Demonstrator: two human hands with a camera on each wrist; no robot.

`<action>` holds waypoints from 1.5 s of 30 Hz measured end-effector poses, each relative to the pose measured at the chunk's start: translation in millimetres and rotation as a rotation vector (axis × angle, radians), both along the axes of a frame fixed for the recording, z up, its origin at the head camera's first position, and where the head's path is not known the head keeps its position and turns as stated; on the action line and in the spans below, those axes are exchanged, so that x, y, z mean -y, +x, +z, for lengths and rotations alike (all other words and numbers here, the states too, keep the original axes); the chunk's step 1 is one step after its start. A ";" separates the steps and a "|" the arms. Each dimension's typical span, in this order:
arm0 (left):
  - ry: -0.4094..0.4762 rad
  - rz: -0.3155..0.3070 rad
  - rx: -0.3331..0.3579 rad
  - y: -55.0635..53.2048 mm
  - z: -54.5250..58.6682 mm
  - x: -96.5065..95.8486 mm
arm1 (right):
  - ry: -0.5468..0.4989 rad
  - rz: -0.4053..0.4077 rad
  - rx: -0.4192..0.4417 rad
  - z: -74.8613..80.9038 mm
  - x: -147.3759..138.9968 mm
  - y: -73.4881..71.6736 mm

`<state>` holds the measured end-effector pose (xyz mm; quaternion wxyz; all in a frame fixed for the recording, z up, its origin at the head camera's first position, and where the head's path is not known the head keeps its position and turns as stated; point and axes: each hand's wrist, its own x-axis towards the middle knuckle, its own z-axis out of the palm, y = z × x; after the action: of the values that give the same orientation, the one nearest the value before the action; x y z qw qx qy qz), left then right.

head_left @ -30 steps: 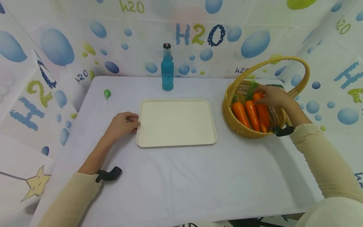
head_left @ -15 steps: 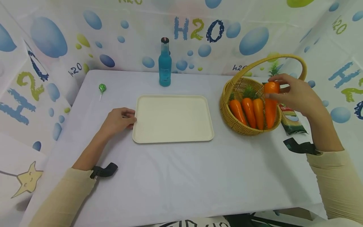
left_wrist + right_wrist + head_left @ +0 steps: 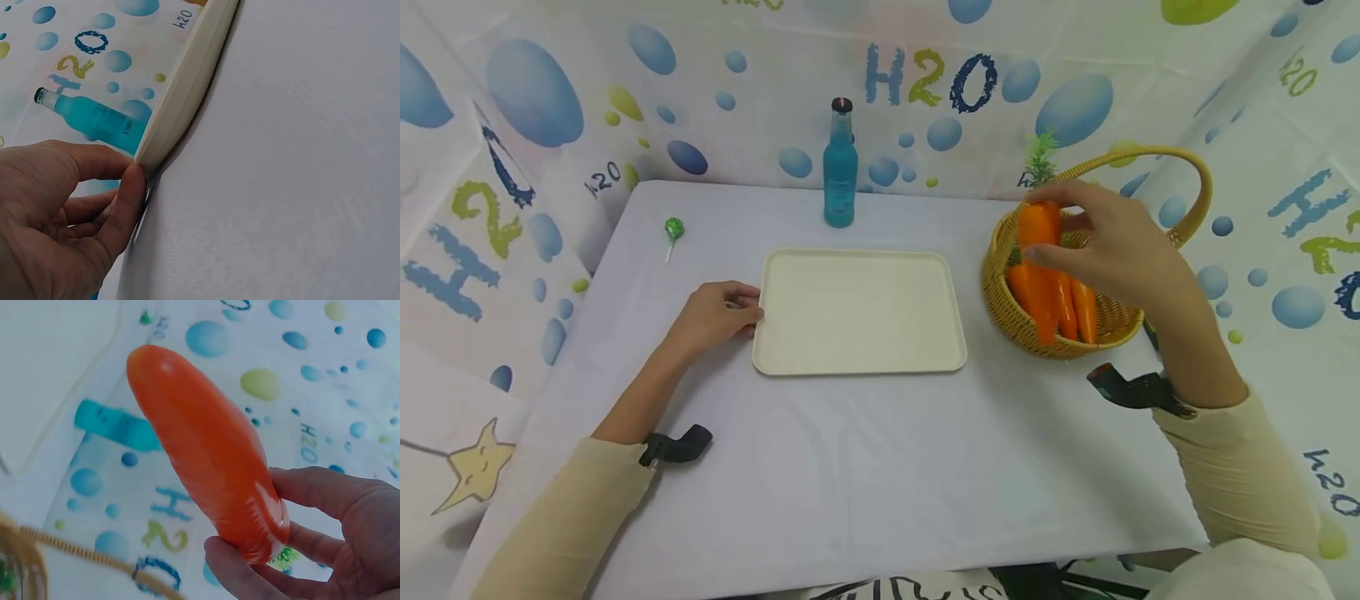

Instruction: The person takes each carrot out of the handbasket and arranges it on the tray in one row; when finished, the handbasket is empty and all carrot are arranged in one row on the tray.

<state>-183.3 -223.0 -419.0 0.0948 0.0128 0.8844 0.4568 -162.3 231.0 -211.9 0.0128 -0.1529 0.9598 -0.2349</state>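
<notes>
My left hand [image 3: 713, 318] pinches the left edge of a cream rectangular tray [image 3: 859, 312] between thumb and fingers. The left wrist view shows thumb and index fingertip meeting at the tray's rim [image 3: 181, 106]. My right hand [image 3: 1108, 237] holds an orange carrot [image 3: 200, 447] by its thick upper end, tip pointing down, in front of the basket's left part in the head view. Its green top [image 3: 1041, 158] sticks up behind the fingers. In the wicker basket [image 3: 997, 292] lie several more carrots [image 3: 1084, 310], partly hidden by the held one.
A bottle of blue drink [image 3: 840, 175] stands behind the tray. A green-wrapped lollipop [image 3: 674, 229] lies at the back left. The basket's tall arched handle [image 3: 1204, 179] rises behind my right hand. The table's front edge runs along the bottom of the head view.
My right hand has lifted a carrot out of the basket, first rightward and up, then left across the basket's front. My left hand stays at the tray's left edge.
</notes>
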 end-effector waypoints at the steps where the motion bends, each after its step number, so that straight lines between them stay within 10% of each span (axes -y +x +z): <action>1: -0.004 -0.002 -0.003 -0.9 -0.2 -0.4 | -0.006 0.010 0.004 -1.0 8.2 -4.7; 18: 0.008 -0.005 -0.004 -4.0 -7.8 -5.7 | -0.361 0.107 0.213 -73.2 146.6 -100.8; 32: -0.032 -0.017 -0.001 -2.2 -4.0 -5.8 | -0.251 0.137 0.294 -162.0 247.0 -105.0; 45: -0.051 -0.014 -0.003 -2.1 -4.3 3.5 | -0.074 0.140 0.162 -186.6 274.4 -99.7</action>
<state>-185.4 -226.5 -423.3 0.0971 0.0173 0.8957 0.4336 -262.0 -43.4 -398.5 0.1011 -0.2004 0.9333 -0.2802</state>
